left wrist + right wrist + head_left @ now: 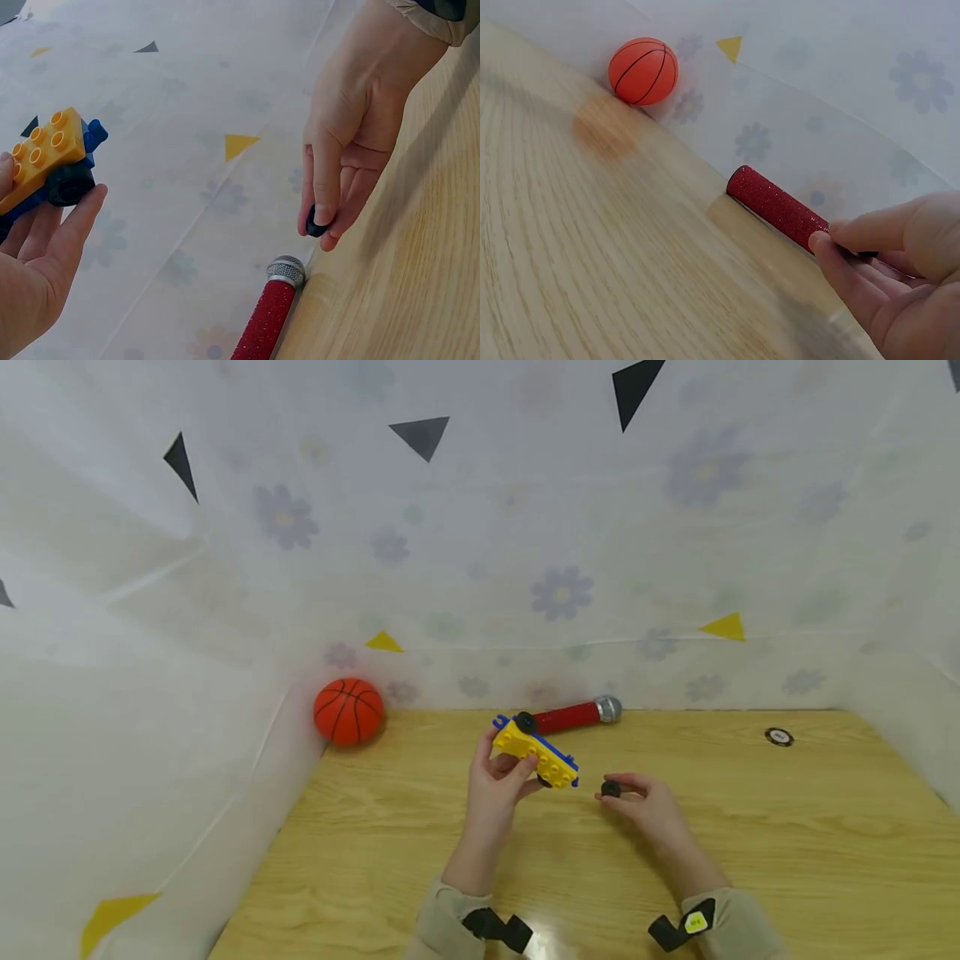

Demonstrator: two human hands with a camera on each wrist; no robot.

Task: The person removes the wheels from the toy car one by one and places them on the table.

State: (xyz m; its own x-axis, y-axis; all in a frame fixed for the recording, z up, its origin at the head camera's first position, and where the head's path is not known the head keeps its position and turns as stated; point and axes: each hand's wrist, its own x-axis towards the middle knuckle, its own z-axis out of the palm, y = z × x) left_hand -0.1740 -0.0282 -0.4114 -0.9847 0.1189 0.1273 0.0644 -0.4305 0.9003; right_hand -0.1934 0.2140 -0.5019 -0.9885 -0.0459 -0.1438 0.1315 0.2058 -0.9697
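my left hand (491,793) holds the yellow-and-blue plastic toy car with a studded brick body (543,757) up over the pale wood-grain table (375,843), thumb pressed on the studded yellow face and the other fingers behind and below. my right hand (651,808) pinches a small round black piece, by its look a wheel (611,788), between thumb and fingertips, the grip narrow and the piece out at the very tips.

the relation i steer by is the gap between these two. the black piece sits to the right of the car's near right end and a touch nearer; they are apart, not touching. the car's long axis slants from far left to near right, so that end points roughly at my right fingers. of my hands, the right is the one closer to that end's free side. from the left wrist, the black piece shows nearly edge-on, a thin dark disc.

i judge that any move between the hands depends on that slant and on which way the disc faces. one black wheel (526,723) shows at the car's far left end; the near right underside is mostly hidden, so i can't tell how its fittings stand. the glittery red microphone with a silver head (570,718) lies beyond, at the far edge.
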